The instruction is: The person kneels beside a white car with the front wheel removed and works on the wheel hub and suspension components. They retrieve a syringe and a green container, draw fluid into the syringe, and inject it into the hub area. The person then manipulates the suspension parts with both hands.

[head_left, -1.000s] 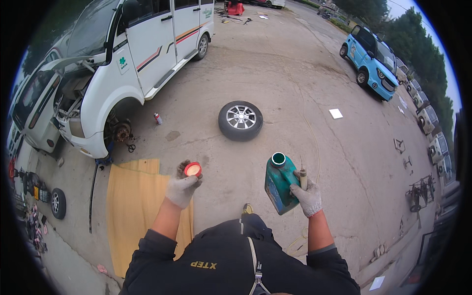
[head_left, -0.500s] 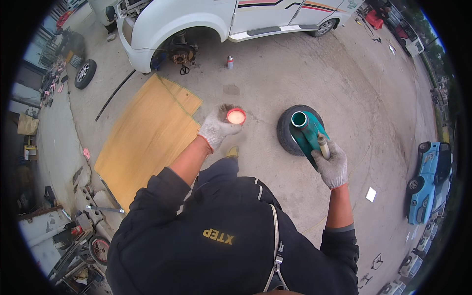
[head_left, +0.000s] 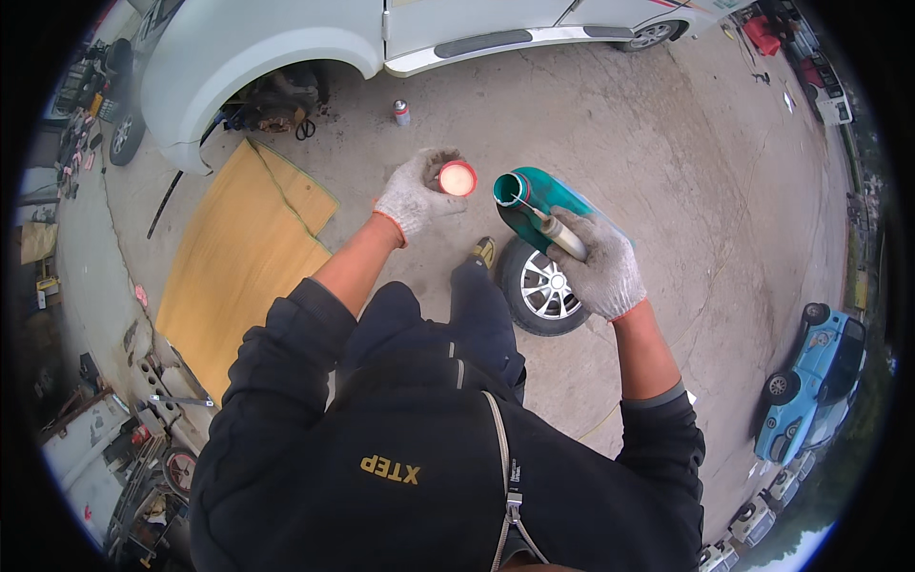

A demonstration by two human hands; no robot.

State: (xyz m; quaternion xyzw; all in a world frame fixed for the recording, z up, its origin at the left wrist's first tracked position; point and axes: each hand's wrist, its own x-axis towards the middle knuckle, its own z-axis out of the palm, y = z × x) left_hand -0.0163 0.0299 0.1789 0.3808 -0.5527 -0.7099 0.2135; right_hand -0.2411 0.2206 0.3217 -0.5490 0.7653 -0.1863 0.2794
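My left hand (head_left: 412, 198), in a whitish knitted glove, grips a round red cap (head_left: 457, 178) with its pale inside facing up. Close to its right is the uncapped mouth of a green plastic jug (head_left: 556, 194). My right hand (head_left: 610, 267), gloved too, is closed around that jug and a pale cylindrical tool (head_left: 564, 238). A thin rod runs from the tool toward the jug's mouth; whether its tip enters cannot be made out. Both hands are raised in front of me, and the jug leans to the left.
A loose wheel (head_left: 545, 294) lies on the concrete below the jug, beside my foot. Left of me is a wood-coloured sheet (head_left: 229, 253). Ahead stand a spray can (head_left: 402, 114) and a white van (head_left: 276, 48) lacking its front wheel. A blue vehicle (head_left: 812, 381) is at the right.
The jug has come left, closer to the red cap, and its mouth now points more to the left. The thin rod now shows at the mouth. My view has shifted toward the van.
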